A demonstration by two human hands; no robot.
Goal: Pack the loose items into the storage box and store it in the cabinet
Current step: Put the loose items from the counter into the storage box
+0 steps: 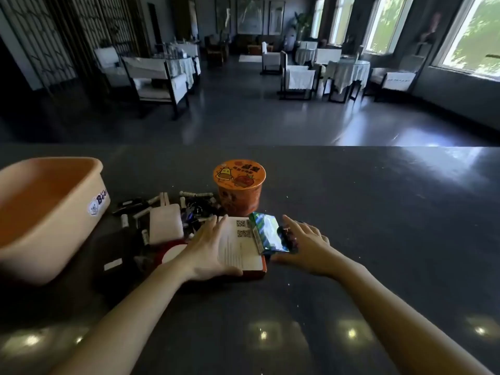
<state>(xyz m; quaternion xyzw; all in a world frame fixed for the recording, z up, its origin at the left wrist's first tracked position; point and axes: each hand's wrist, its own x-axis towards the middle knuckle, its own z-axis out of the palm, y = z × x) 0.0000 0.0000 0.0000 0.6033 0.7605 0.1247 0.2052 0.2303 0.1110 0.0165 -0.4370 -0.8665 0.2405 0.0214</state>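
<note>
A peach plastic storage box (pixel 46 212) stands at the left of the dark counter, with nothing visible inside. A flat white-and-red carton (pixel 240 247) with QR codes lies in the middle; my left hand (pixel 205 250) rests flat on its left side, fingers straight. A green glossy packet (pixel 263 232) leans on the carton's right edge. My right hand (pixel 303 244) reaches over a dark shiny packet (pixel 286 239) beside it, fingers spread. An orange instant-noodle cup (pixel 239 185) stands upright behind. A white pouch (pixel 165 226) and several small white tubes (pixel 146 212) lie in a pile to the left.
A dark flat item with a white label (pixel 113 263) and a red-and-white round thing (pixel 173 253) lie near the box. The counter's far edge (pixel 297 146) drops to a dining hall with tables and chairs. The cabinet is out of view.
</note>
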